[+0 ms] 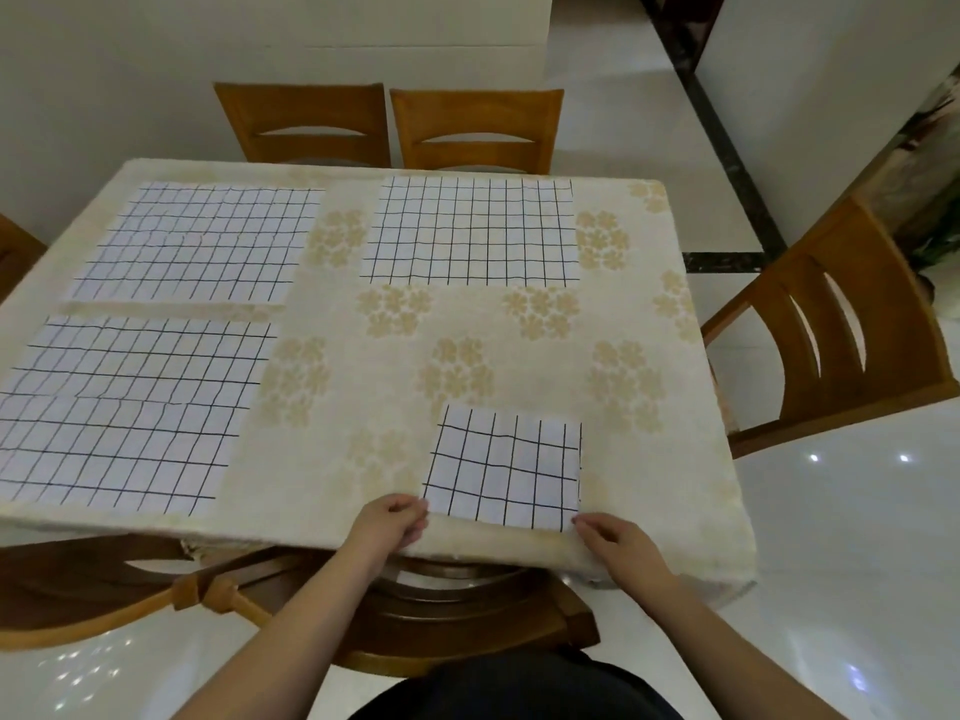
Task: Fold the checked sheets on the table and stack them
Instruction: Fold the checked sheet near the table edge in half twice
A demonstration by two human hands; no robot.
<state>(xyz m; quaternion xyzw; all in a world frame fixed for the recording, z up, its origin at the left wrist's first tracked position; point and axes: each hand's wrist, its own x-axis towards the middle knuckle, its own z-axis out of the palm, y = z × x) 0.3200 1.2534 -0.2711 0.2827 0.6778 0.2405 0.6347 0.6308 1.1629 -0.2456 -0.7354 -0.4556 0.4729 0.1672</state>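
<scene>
A small folded checked sheet lies near the table's front edge, right of centre. My left hand pinches its near left corner. My right hand pinches its near right corner. Three unfolded checked sheets lie flat: one at the far left, one at the far right, and one at the near left. All are white with a black grid.
The table wears a cream cloth with pale flower prints. Two wooden chairs stand at the far side, another chair at the right, and one at the near left. Glossy white floor surrounds it.
</scene>
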